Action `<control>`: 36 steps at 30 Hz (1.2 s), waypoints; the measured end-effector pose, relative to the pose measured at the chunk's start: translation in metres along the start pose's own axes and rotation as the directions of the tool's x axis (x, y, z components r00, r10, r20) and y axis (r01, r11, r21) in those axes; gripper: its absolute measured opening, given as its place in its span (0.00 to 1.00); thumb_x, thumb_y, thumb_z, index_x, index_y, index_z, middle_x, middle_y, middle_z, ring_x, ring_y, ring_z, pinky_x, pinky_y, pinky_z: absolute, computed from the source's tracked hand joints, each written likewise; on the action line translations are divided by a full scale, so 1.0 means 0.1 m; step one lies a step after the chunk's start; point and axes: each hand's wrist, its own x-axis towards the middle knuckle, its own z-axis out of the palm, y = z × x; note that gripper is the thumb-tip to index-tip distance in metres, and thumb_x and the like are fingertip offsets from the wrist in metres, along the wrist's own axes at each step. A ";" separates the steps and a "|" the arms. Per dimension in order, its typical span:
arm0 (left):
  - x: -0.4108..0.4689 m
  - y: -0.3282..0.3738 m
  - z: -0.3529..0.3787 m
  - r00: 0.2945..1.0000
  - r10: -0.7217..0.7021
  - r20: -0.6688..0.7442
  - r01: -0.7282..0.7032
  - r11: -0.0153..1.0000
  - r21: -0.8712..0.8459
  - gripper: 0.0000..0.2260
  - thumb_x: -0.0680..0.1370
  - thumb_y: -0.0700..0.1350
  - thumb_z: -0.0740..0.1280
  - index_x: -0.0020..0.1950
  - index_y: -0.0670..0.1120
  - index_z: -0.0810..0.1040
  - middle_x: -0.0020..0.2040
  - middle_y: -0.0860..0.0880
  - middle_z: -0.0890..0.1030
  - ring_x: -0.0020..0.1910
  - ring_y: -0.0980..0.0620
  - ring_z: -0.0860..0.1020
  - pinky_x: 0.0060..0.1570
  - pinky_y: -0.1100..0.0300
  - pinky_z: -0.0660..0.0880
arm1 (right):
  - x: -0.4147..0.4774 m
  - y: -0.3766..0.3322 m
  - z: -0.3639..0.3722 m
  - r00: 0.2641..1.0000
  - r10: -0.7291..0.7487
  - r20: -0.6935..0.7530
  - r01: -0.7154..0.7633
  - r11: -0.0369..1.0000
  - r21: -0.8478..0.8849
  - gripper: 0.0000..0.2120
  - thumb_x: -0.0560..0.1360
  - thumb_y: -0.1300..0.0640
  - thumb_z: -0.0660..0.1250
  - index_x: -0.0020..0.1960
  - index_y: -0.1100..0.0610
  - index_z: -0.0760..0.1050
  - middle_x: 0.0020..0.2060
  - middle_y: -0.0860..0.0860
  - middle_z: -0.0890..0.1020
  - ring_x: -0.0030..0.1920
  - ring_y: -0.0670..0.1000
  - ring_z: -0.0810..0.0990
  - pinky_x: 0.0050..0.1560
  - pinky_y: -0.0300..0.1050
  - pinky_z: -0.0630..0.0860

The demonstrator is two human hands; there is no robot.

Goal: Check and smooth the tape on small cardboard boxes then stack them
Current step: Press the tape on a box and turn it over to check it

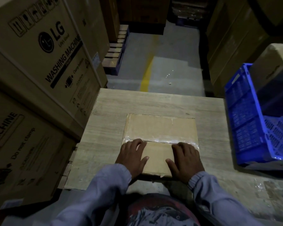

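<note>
Down on the wooden bench [153, 101], a small cardboard box [160, 126] lies flat near the front edge, and both hands are on it. The left hand [132, 154] presses on the near left part of the lid and the right hand [185, 159] mirrors it on the near right. All fingers [138, 142] lie spread and flat, grasping nothing, with their tips just reaching the shiny strip of tape [160, 139] that crosses the lid from side to side. That looks like the smoothing step. Weight on both halves would pin the box so it can't skid while the fingertips rub the strip flat. A sweep outward to each end seems the likely call. No stack shows on the bench yet. A blue crate [245, 128] waits on the right, and tall washing machine cartons [47, 46] crowd the left.
</note>
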 end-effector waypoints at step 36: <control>0.80 -0.33 0.11 0.814 -0.576 -0.073 0.493 0.753 -0.436 0.34 0.79 0.58 0.59 0.79 0.43 0.52 0.78 0.43 0.57 0.75 0.44 0.58 0.71 0.48 0.56 | 0.74 0.30 0.01 0.760 0.648 -0.052 -0.572 0.705 0.419 0.31 0.77 0.49 0.64 0.74 0.59 0.57 0.75 0.60 0.58 0.73 0.62 0.59 0.71 0.59 0.61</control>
